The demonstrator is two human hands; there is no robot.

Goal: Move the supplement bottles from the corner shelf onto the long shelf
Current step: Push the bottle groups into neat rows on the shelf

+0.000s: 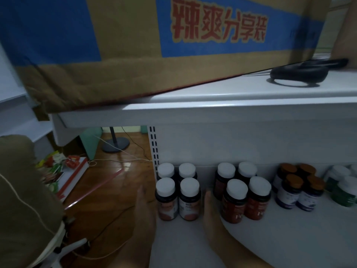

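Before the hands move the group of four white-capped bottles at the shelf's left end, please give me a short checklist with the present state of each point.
1. Left hand flat beside the four bottles: ok.
2. Right hand flat on the other side: ok.
3. Hands touching the bottles: cannot tell.
4. All four upright, caps on: ok.
5. Right hand apart from the neighbouring red-labelled bottles: not ok, crowded.
6. Free place at the destination: cannot tell.
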